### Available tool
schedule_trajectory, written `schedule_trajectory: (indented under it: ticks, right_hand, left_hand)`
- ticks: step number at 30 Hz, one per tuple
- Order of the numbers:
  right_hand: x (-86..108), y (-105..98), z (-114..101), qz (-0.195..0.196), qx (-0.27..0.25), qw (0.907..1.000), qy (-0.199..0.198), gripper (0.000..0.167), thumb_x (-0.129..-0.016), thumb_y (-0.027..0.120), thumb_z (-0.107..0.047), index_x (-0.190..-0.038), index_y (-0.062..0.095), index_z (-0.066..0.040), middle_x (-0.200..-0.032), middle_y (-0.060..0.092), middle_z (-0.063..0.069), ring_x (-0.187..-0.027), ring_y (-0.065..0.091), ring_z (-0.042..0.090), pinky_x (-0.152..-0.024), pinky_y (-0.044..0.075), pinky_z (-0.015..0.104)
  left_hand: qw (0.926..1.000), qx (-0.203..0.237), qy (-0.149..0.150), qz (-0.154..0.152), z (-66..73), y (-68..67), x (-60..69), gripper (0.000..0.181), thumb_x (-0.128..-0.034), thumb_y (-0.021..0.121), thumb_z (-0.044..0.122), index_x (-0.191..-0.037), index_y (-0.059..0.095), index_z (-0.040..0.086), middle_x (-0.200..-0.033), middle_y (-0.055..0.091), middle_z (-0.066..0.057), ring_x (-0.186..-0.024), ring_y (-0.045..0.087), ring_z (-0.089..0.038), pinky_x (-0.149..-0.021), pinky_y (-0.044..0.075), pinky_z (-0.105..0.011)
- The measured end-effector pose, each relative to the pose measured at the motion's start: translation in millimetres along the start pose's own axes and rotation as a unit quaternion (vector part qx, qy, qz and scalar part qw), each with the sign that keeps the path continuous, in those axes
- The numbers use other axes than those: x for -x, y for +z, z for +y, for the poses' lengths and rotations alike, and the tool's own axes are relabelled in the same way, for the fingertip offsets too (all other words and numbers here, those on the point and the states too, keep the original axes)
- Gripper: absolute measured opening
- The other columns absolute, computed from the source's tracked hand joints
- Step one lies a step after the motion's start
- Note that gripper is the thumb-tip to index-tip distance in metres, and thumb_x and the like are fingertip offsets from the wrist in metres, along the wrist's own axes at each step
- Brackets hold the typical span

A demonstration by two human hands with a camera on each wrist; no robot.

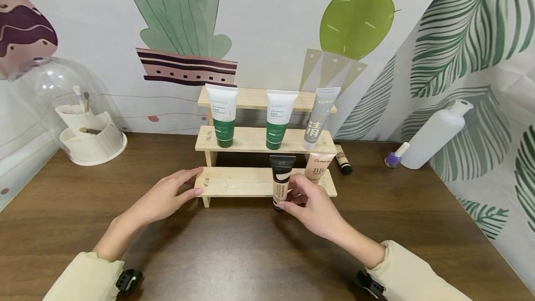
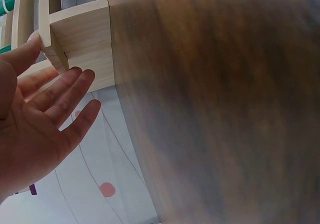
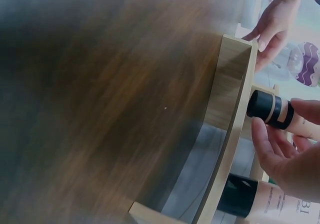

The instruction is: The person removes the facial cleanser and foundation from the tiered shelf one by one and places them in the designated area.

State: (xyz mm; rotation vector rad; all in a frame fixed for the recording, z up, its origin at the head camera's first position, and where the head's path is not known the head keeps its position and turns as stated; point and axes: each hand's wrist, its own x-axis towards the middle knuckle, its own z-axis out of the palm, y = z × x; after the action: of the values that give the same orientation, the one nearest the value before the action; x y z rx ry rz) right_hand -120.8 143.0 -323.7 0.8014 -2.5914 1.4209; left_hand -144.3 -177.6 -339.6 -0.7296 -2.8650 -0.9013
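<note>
My right hand (image 1: pixel 311 208) pinches a black-and-beige cosmetic tube (image 1: pixel 281 182), cap down, at the front of the bottom step. In the right wrist view its black cap (image 3: pixel 262 104) is close to the step's board; whether they touch I cannot tell. My left hand (image 1: pixel 169 196) holds the left end of the wooden tiered stand (image 1: pixel 234 182), thumb at the front corner and index finger at the back. A pink BB cream tube (image 1: pixel 318 165) stands on the bottom step, partly behind my right hand. Above it, two white-and-green tubes (image 1: pixel 224 115) and a grey tube (image 1: pixel 321 115) stand on the middle step.
Another beige tube with a black cap (image 1: pixel 343 159) lies right of the stand. A purple nail polish bottle (image 1: pixel 394 156) and a tilted white bottle (image 1: pixel 436 134) are farther right. At the left, a clear dome (image 1: pixel 46 75) is by a white brush holder (image 1: pixel 89 143).
</note>
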Motion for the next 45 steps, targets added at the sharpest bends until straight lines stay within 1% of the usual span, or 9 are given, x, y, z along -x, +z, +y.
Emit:
schedule_trajectory:
  ticks: [11,17,23,27,33,36,39,42,45]
  right_hand:
    - [15.6,-20,9,-0.039,0.03,0.9988,-0.006,0.03,-0.077,0.072,-0.001,-0.102,0.056,-0.004,-0.091,0.064,0.004,-0.079,0.062,0.014,-0.072,0.052,0.03]
    - [22.4,-37,15,-0.047,0.015,0.9988,0.008,0.034,-0.077,0.072,-0.001,-0.106,0.055,-0.003,-0.092,0.065,0.005,-0.081,0.062,0.015,-0.071,0.052,0.029]
    - [29.2,-55,23,-0.04,0.02,0.9987,0.025,0.037,-0.075,0.073,-0.001,-0.107,0.055,-0.002,-0.094,0.065,0.005,-0.082,0.061,0.014,-0.071,0.052,0.029]
    - [33.2,-66,28,-0.035,0.025,0.9987,0.028,0.036,-0.075,0.073,-0.001,-0.106,0.055,-0.001,-0.093,0.066,0.005,-0.081,0.062,0.014,-0.071,0.052,0.029]
    - [37.0,-83,36,-0.023,0.035,0.9978,0.052,0.036,-0.076,0.072,-0.002,-0.108,0.055,0.0,-0.093,0.066,0.006,-0.081,0.062,0.013,-0.07,0.051,0.027]
    - [38.3,-91,40,-0.011,0.009,0.9978,0.065,0.033,-0.077,0.07,0.002,-0.105,0.054,0.002,-0.091,0.066,0.009,-0.08,0.062,0.013,-0.067,0.052,0.028]
    - [39.0,-100,46,-0.003,-0.048,0.9958,0.079,0.028,-0.078,0.065,0.01,-0.101,0.051,0.006,-0.089,0.065,0.01,-0.077,0.062,0.013,-0.064,0.054,0.031]
    - [38.8,-108,53,0.0,-0.099,0.9908,0.093,0.026,-0.079,0.06,0.014,-0.101,0.047,0.01,-0.09,0.064,0.008,-0.077,0.062,0.013,-0.064,0.055,0.035]
    - [37.8,-115,61,0.008,-0.115,0.9877,0.105,0.028,-0.08,0.061,0.012,-0.103,0.045,0.01,-0.089,0.063,0.006,-0.076,0.062,0.013,-0.063,0.055,0.036]
  left_hand:
    - [1.0,0.0,0.003,0.005,-0.3,0.7,-0.2,0.048,-0.0891,0.061,0.019,-0.129,0.047,-0.003,-0.123,0.052,-0.022,-0.108,0.052,-0.034,-0.09,0.041,-0.05]
    - [1.0,-0.001,0.001,0.004,-0.4,0.9,-0.3,0.048,-0.0889,0.061,0.019,-0.129,0.047,-0.004,-0.122,0.052,-0.022,-0.107,0.052,-0.034,-0.09,0.041,-0.05]
    - [1.0,-0.001,0.001,0.003,0.8,0.5,-0.6,0.048,-0.089,0.061,0.02,-0.129,0.047,-0.004,-0.122,0.052,-0.022,-0.106,0.053,-0.033,-0.089,0.041,-0.05]
    - [1.0,-0.002,0.001,0.002,1.1,0.4,-0.8,0.049,-0.089,0.061,0.021,-0.129,0.047,-0.004,-0.123,0.052,-0.022,-0.107,0.052,-0.034,-0.089,0.041,-0.05]
    - [1.0,-0.002,0.001,0.002,0.9,0.5,-0.9,0.049,-0.0891,0.061,0.022,-0.129,0.047,-0.004,-0.123,0.052,-0.022,-0.108,0.052,-0.034,-0.089,0.041,-0.05]
    - [1.0,-0.001,0.001,0.001,0.7,0.6,-0.9,0.049,-0.0891,0.061,0.022,-0.129,0.047,-0.004,-0.123,0.051,-0.023,-0.108,0.052,-0.035,-0.089,0.041,-0.05]
    - [1.0,0.0,0.0,0.0,0.4,0.6,-0.8,0.049,-0.0892,0.06,0.022,-0.129,0.047,-0.004,-0.123,0.051,-0.022,-0.107,0.052,-0.035,-0.089,0.041,-0.05]
    - [1.0,-0.001,0.002,0.001,-0.2,0.8,-0.9,0.049,-0.0893,0.06,0.023,-0.129,0.047,-0.004,-0.123,0.051,-0.022,-0.107,0.052,-0.035,-0.089,0.041,-0.05]
    - [1.0,-0.002,0.004,0.002,-0.7,1.0,-1.2,0.049,-0.0892,0.06,0.023,-0.129,0.047,-0.003,-0.123,0.052,-0.022,-0.107,0.052,-0.035,-0.089,0.041,-0.05]
